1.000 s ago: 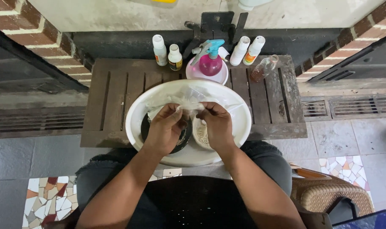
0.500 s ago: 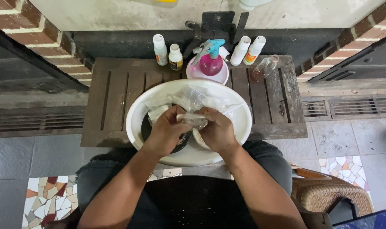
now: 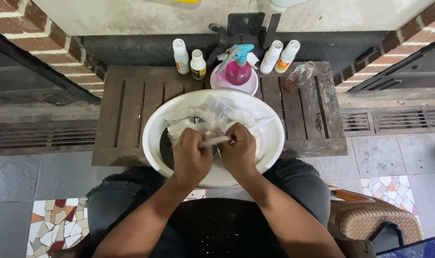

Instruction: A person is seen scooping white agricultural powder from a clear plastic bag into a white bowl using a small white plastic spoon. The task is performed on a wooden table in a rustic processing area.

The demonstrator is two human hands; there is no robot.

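Observation:
A large white basin (image 3: 155, 125) rests on a low dark wooden slatted table (image 3: 131, 102) in front of my knees. Inside it lies a crumpled clear plastic bag (image 3: 212, 117) with white material in it. My left hand (image 3: 191, 157) and my right hand (image 3: 239, 150) are fisted close together over the basin's near side. Both grip a twisted strand of the plastic bag stretched between them. What lies under my hands in the basin is hidden.
Along the table's far edge stand two small white bottles (image 3: 181, 56), a pink spray bottle (image 3: 238, 69) in a white dish, two more white bottles (image 3: 280, 56) and a clear bottle lying tilted (image 3: 297, 77). A wicker seat (image 3: 370, 222) sits at lower right. Brick walls flank the table.
My hands have drawn toward me and closer together, closing into fists. The plastic between them is now twisted into a thin strand.

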